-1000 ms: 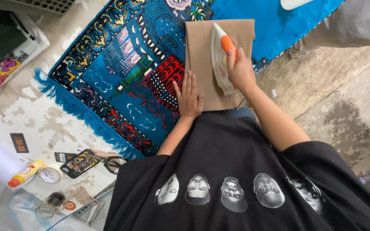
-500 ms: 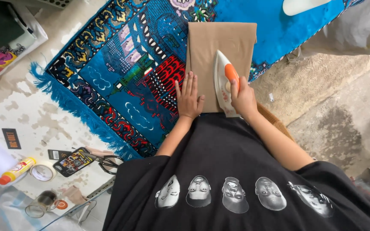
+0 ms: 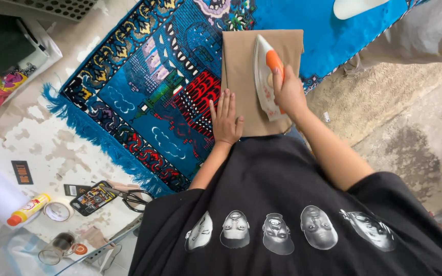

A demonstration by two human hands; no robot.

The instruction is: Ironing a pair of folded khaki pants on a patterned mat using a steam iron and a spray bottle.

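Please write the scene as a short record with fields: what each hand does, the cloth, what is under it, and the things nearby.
right hand: grips the orange handle of the white iron, which rests on the cloth
left hand: lies flat, fingers together, on the left edge of the cloth
cloth: tan fabric, folded to a rectangle
under it: blue patterned rug with a fringe
nearby, lower left: scissors, tape roll, yellow tube
clothing: black printed shirt

A small black rectangular label (image 3: 22, 172) lay on the white table at my left. Nearby stood a yellow tube with an orange cap (image 3: 28, 209) and a black printed card (image 3: 93, 198).
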